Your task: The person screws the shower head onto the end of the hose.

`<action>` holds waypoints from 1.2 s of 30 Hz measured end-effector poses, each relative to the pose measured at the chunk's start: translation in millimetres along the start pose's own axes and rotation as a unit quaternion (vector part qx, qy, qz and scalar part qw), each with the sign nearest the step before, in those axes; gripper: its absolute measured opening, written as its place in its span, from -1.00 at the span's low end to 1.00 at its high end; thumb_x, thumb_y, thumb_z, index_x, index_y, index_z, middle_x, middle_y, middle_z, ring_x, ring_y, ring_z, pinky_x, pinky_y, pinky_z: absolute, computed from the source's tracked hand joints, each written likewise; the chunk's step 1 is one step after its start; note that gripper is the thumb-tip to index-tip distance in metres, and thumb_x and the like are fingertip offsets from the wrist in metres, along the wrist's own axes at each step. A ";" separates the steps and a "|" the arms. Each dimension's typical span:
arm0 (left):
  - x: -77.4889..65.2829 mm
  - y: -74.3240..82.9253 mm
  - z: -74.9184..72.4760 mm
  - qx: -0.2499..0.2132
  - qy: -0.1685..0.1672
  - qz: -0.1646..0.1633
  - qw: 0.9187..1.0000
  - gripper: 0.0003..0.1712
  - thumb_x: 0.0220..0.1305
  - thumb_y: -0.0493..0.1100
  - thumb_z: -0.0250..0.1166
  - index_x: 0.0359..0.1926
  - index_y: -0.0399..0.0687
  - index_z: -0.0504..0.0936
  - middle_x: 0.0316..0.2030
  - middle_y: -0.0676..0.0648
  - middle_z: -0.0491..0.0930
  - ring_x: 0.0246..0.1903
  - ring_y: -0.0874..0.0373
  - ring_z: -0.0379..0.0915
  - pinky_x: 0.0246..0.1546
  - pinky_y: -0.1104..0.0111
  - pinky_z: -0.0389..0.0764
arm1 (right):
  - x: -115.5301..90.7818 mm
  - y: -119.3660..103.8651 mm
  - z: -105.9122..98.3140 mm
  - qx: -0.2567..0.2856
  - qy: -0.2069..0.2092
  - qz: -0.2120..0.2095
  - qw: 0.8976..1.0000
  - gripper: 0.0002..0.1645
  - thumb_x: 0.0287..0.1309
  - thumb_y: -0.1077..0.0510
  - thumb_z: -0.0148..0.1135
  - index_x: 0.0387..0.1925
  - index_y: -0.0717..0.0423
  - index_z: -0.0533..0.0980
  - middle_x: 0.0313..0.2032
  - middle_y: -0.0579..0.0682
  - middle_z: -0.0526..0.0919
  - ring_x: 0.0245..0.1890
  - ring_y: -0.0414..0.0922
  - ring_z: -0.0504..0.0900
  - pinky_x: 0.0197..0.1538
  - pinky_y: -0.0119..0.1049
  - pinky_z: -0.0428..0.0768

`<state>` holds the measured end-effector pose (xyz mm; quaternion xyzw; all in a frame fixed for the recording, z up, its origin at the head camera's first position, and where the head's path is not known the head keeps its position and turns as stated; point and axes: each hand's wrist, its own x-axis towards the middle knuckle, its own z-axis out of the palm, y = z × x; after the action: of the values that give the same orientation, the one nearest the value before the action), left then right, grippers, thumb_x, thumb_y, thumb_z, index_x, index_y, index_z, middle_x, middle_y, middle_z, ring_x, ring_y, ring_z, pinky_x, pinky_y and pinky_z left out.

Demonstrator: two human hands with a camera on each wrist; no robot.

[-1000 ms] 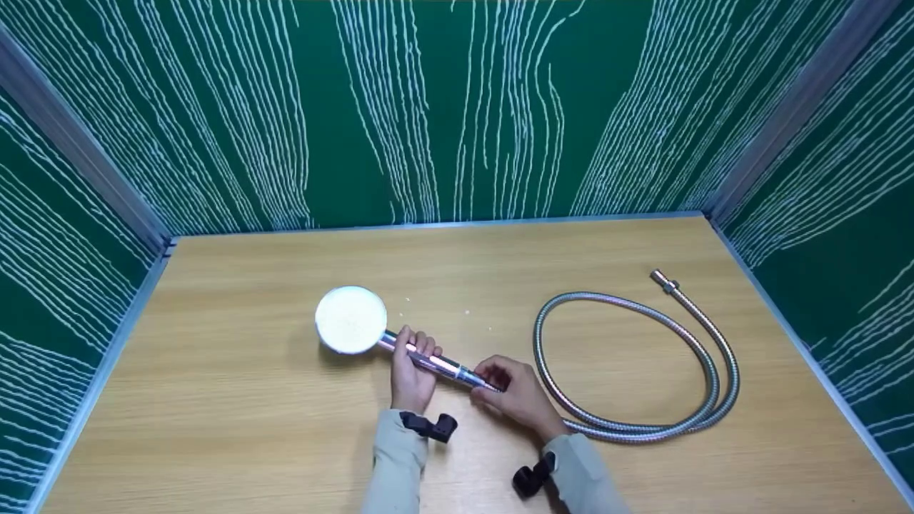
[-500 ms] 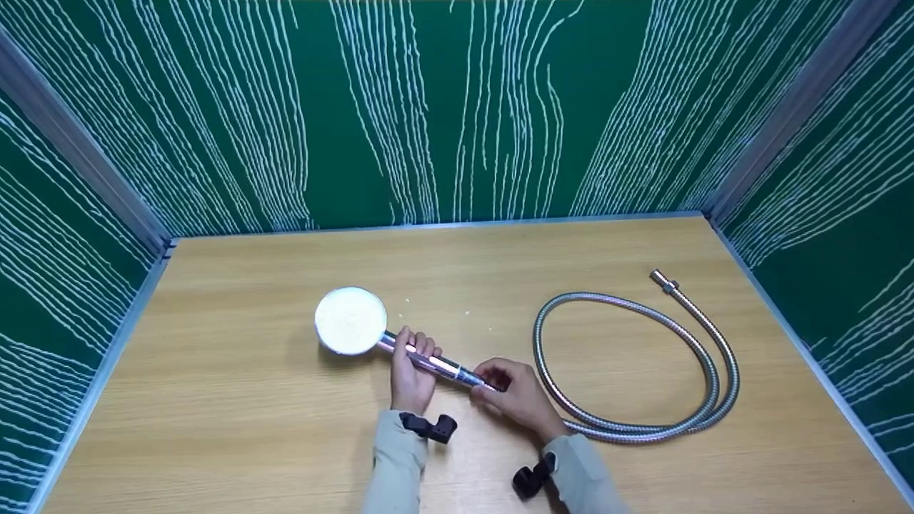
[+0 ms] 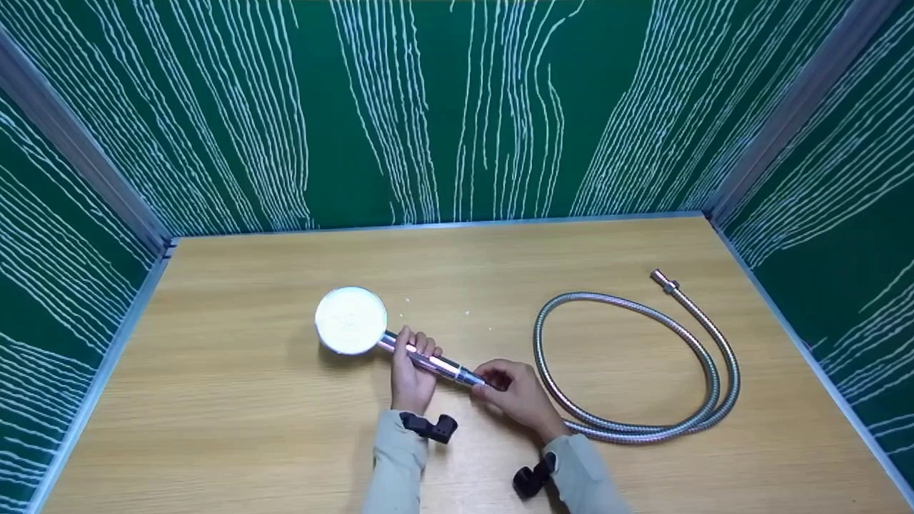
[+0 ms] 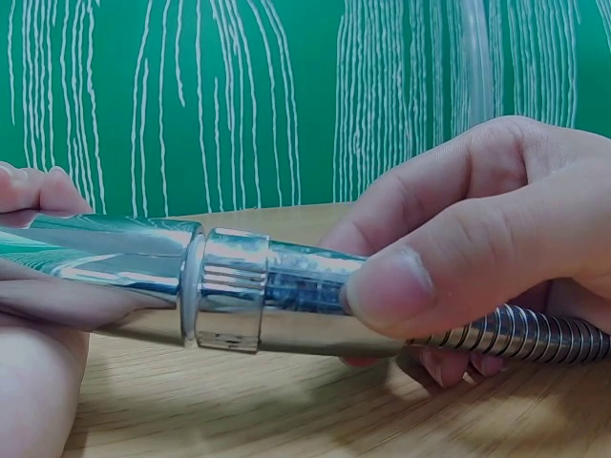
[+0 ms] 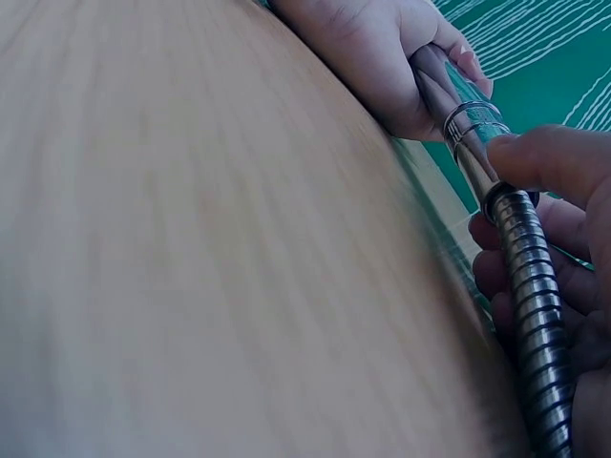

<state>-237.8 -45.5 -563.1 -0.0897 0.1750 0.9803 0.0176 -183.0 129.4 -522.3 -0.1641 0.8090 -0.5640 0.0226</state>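
Note:
My left hand point(image 3: 413, 375) grips the chrome handle point(image 4: 115, 262) of a hand shower, whose round white head point(image 3: 350, 320) faces up on the left. At the handle's lower end sits the tapered chrome connector point(image 4: 304, 298) of a metal shower hose point(image 5: 531, 286); a thin pale line runs around the joint. Thumb and fingers of my right hand point(image 3: 525, 400) pinch this connector, the thumb on its near side in the left wrist view. From there the ribbed hose runs back beneath the right palm, partly hidden by the hand in the head view.
The rest of the hose lies in a loop on the wooden table point(image 3: 235, 428) at the right. Its free end fitting point(image 3: 664, 281) points toward the back. Small white specks dot the table beyond the hands. Green walls point(image 3: 443, 107) with pale wavy lines enclose three sides.
My right hand's fingers have shifted very slightly down at the connector. The left hand, the hand shower and the looped hose stay in place.

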 end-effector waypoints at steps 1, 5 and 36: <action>0.0 0.0 0.0 0.000 0.000 -0.001 1.000 -0.61 0.52 -0.10 -0.22 -0.54 -0.01 0.19 -0.69 0.10 0.15 -0.66 0.26 0.11 -0.49 0.45 0.20 | 0.0 -0.1 0.1 0.001 0.001 -0.001 1.000 -0.84 -0.03 0.38 0.34 -0.32 0.33 0.60 -0.49 0.16 0.62 -0.56 -0.32 0.40 -0.45 -0.51 0.37; 0.1 0.0 0.1 -0.001 0.004 -0.001 1.000 -0.61 0.52 -0.10 -0.21 -0.53 -0.01 0.18 -0.69 0.10 0.15 -0.66 0.27 0.11 -0.48 0.45 0.20 | -0.2 0.4 0.6 -0.011 0.002 -0.010 1.000 -0.83 -0.04 0.38 0.35 -0.32 0.31 0.59 -0.50 0.14 0.61 -0.56 -0.34 0.39 -0.46 -0.51 0.38; -1.7 -0.1 0.1 0.006 -0.006 0.001 1.000 -0.62 0.52 -0.08 -0.21 -0.52 -0.01 0.20 -0.68 0.09 0.18 -0.63 0.26 0.11 -0.44 0.44 0.22 | -0.2 1.0 -0.3 -0.009 -0.004 -0.016 1.000 -0.74 -0.11 0.42 0.40 -0.29 0.33 0.56 -0.46 0.16 0.63 -0.53 -0.29 0.47 -0.47 -0.51 0.42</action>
<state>-236.1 -45.3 -562.8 -0.0838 0.1806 0.9798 0.0182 -183.1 130.0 -523.1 -0.1794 0.8110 -0.5567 0.0149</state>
